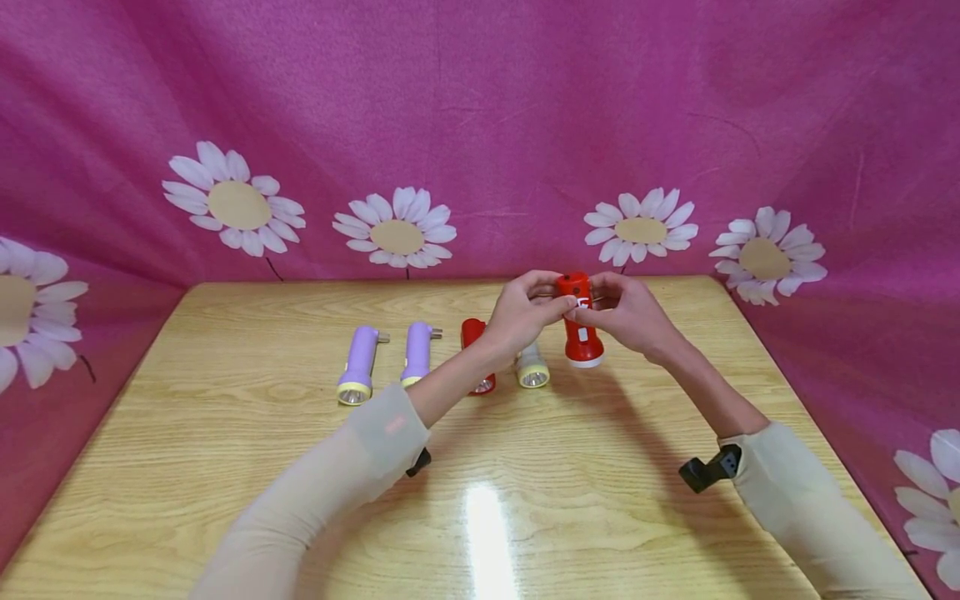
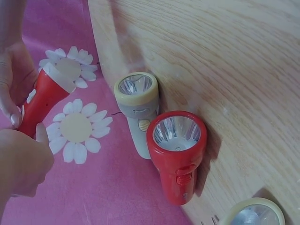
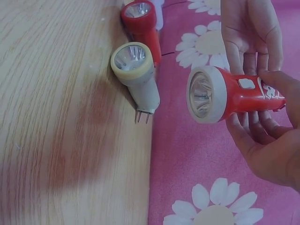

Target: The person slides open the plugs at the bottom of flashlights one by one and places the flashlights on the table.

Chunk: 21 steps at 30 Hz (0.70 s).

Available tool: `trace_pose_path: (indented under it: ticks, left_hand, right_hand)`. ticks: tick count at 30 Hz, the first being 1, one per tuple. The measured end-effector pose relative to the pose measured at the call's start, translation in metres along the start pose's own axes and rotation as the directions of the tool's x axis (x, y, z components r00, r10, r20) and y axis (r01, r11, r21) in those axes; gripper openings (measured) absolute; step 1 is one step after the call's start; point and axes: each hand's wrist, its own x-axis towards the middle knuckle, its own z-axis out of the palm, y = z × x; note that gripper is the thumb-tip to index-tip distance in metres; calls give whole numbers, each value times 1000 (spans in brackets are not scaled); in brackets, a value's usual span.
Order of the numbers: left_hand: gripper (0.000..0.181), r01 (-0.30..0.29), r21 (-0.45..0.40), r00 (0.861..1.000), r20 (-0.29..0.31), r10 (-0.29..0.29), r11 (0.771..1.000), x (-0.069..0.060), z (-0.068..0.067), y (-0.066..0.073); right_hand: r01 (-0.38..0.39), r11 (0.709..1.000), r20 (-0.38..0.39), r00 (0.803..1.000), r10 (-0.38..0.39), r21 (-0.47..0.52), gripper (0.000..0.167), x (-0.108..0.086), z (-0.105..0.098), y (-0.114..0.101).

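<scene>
Both hands hold a red flashlight (image 1: 582, 343) with a white rim above the far right part of the table, its lens end pointing down toward the person. My left hand (image 1: 516, 315) pinches the body from the left, thumb in front. From the right, my right hand (image 1: 636, 318) grips the same body, its thumb near the left thumb. In the right wrist view the flashlight (image 3: 232, 93) shows a white switch and white lettering on its side. Below it on the table lies a grey flashlight (image 2: 137, 105) with a cream rim, partly hidden by the left hand in the head view.
A second red flashlight (image 2: 178, 164) lies left of the grey one. Further left are two purple flashlights (image 1: 363, 354) with yellow rims and plug prongs. The wooden table (image 1: 225, 467) meets a pink daisy-printed cloth (image 1: 510, 125) at the back and sides.
</scene>
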Motion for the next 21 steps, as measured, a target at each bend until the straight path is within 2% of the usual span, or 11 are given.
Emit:
trace_pose_path:
  ticks: [5, 13, 16, 21]
  left_hand:
    - [38, -17, 33, 1000, 15, 16, 999, -2, -2, 2]
    - [39, 0, -4, 1000, 23, 1, 1000, -4, -4, 3]
    - [38, 5, -23, 1000, 26, -5, 1000, -4, -4, 3]
    - [33, 34, -125, 999, 23, -31, 992, -4, -3, 3]
  right_hand:
    - [37, 999, -2, 999, -37, -8, 33, -1, 0, 0]
    - [65, 998, -16, 998, -65, -16, 33, -2, 3, -2]
    - [73, 997, -24, 997, -74, -21, 34, -3, 3, -3]
    - [88, 995, -36, 995, -90, -48, 34, -4, 4, -1]
